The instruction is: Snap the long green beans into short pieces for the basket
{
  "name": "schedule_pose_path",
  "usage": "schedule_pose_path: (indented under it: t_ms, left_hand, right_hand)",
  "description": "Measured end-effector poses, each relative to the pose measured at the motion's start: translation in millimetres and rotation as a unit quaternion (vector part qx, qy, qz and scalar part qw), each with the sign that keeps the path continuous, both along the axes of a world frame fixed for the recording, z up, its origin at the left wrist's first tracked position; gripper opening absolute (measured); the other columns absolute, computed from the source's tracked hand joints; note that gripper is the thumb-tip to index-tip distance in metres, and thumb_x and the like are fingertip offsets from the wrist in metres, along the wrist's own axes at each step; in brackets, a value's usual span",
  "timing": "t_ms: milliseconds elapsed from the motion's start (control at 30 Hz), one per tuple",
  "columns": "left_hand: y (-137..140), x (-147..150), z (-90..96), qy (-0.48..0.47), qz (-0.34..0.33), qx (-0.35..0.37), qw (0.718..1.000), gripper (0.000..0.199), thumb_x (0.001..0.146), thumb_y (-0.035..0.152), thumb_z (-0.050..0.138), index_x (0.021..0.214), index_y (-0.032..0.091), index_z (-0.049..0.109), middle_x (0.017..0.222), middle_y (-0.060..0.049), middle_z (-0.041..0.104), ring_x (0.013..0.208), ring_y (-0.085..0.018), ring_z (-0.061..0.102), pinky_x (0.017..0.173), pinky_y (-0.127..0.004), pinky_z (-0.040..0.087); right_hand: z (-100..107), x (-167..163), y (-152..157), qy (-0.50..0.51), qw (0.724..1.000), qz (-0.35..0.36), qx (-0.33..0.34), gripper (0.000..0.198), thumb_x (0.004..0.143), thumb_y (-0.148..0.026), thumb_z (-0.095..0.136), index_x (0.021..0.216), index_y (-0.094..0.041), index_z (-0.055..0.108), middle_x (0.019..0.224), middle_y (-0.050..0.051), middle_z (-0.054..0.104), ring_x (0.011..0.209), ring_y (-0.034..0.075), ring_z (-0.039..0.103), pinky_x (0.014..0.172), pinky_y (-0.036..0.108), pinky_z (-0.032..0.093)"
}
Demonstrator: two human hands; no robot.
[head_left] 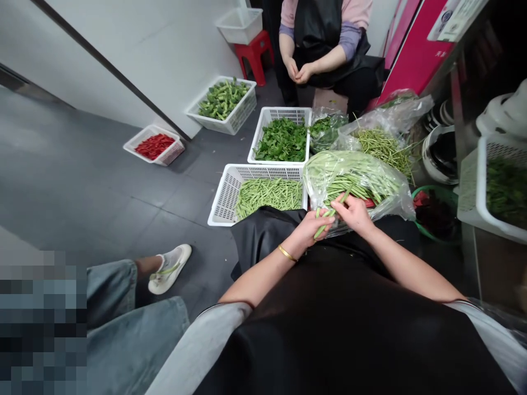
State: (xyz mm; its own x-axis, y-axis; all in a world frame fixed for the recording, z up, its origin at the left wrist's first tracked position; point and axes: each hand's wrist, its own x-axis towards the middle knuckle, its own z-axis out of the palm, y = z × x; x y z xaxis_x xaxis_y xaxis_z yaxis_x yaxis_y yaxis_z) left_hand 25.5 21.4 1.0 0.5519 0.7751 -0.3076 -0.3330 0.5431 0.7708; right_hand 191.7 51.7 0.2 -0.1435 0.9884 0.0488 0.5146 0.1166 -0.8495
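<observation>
On dark grey floor tiles (173, 206), short green bean pieces (269, 195) are contained in a white slotted plastic basket (223, 192). At a clear plastic bag (401, 200) of long green beans (349, 186), slender green pods (321, 232) are pinched between the fingers of the left hand (309, 226) and right hand (355, 213).

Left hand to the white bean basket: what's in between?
Shiny black fabric lies between the left hand and the white bean basket; in the head view it hides part of the basket's near rim.

Red chillies (154, 146) basketed far left of left hand (312, 226) | leafy greens (282, 141) basketed beyond it | red stool (256, 53) set farther beyond, to its left
</observation>
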Motion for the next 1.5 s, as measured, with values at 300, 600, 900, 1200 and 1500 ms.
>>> schedule_pose_path:
  t_ms: [300, 600, 900, 1200, 1500]
  left_hand:
    - [8.4, -5.0, -11.2, 0.117, 0.145, 0.058, 0.981, 0.037, 0.063, 0.037, 0.076, 0.077, 0.017, 0.049, 0.048, 0.008, 0.047, 0.036, -0.006, 0.040, 0.037, -0.018, 0.027]
    - [11.4, -12.7, -12.4, 0.254, -0.014, 0.231, 0.939, 0.034, 0.059, 0.037, 0.077, 0.059, 0.013, 0.053, 0.056, 0.005, 0.047, 0.054, -0.006, 0.040, 0.054, -0.020, 0.032]
    - [-4.4, -11.0, -7.4, 0.174, -0.067, 0.150, 0.971, 0.035, 0.061, 0.041, 0.079, 0.065, 0.013, 0.058, 0.051, 0.004, 0.048, 0.045, -0.005, 0.037, 0.044, -0.019, 0.027]
    - [20.2, -20.8, -18.6, -0.055, 0.187, -0.098, 0.976, 0.024, 0.061, 0.030, 0.071, 0.068, 0.014, 0.055, 0.068, -0.004, 0.062, 0.057, -0.011, 0.056, 0.046, -0.021, 0.039]
    - [13.8, -24.5, -21.9, -0.087, 0.071, -0.100, 0.989, 0.028, 0.065, 0.027, 0.078, 0.085, 0.014, 0.062, 0.043, 0.010, 0.033, 0.035, -0.004, 0.029, 0.039, -0.018, 0.027]
  right_hand:
    - [-27.4, -9.1, -34.2, -0.057, 0.969, 0.094, -0.222, 0.026, 0.086, -0.045, 0.055, 0.078, -0.020, 0.057, 0.052, -0.002, 0.059, 0.046, 0.017, 0.058, 0.048, 0.026, 0.044]
    - [32.3, 18.7, -33.0, -0.362, 0.916, 0.154, 0.078, 0.032, 0.094, -0.040, 0.046, 0.105, -0.014, 0.061, 0.094, 0.013, 0.068, 0.079, 0.022, 0.063, 0.064, 0.028, 0.040]
    - [4.9, 5.0, -43.6, 0.041, 0.977, 0.197, -0.076, 0.042, 0.093, -0.048, 0.043, 0.062, -0.020, 0.051, 0.052, -0.001, 0.053, 0.049, 0.012, 0.050, 0.052, 0.025, 0.039]
    - [-39.3, 50.1, 11.7, -0.108, 0.964, 0.160, -0.185, 0.037, 0.075, -0.053, 0.066, 0.084, -0.018, 0.072, 0.064, 0.001, 0.068, 0.059, 0.015, 0.062, 0.057, 0.024, 0.045]
    - [-58.2, 36.4, 82.5, -0.461, 0.880, 0.042, -0.110, 0.031, 0.090, -0.027, 0.051, 0.103, -0.006, 0.068, 0.107, 0.024, 0.068, 0.097, 0.029, 0.066, 0.079, 0.034, 0.046]
